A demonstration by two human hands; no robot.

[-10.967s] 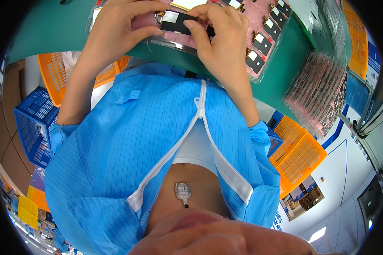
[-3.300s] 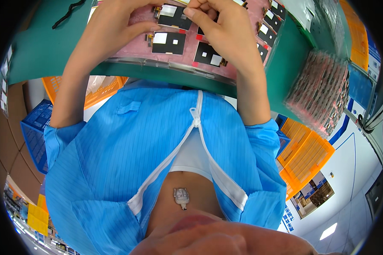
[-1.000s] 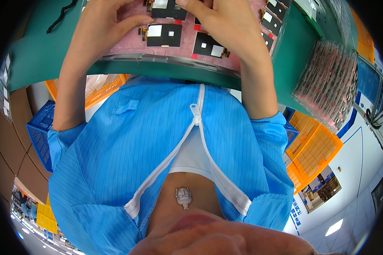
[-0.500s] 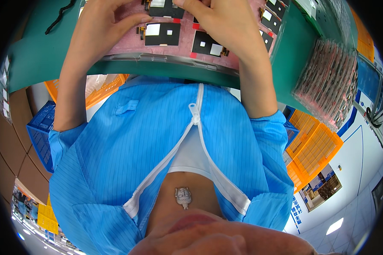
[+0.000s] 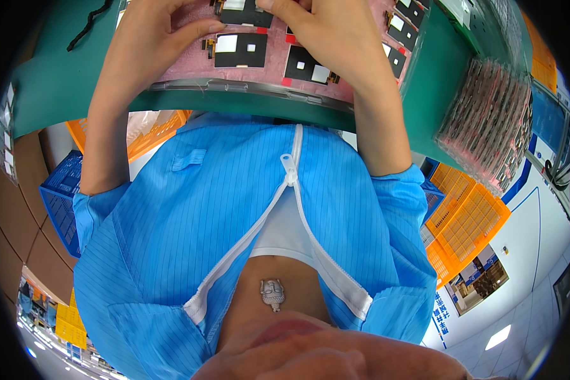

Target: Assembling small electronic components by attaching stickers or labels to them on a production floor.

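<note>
A clear plastic tray with pink lining [image 5: 183,66] lies before me, holding several flat black panels with white squares and small brown flex tails. My left hand [image 5: 145,41] reaches over its left side, thumb stretched out beside a black panel [image 5: 250,18] near the top edge and apart from the forefinger. From the right, my right hand [image 5: 329,35] bends over the same panel, its thumb tip at the panel's upper right. Those fingers are curled in, and the upper edge cuts them off, so anything between them is hidden. Nearer me lie another black panel [image 5: 252,60] and a third panel [image 5: 297,73].
The tray rests on a green tabletop [image 5: 50,95]. At the right edge stands a tall stack of similar clear trays [image 5: 487,120]. A black cord [image 5: 88,25] lies at the far left. Below the table are orange baskets [image 5: 465,215] and a blue basket [image 5: 63,196].
</note>
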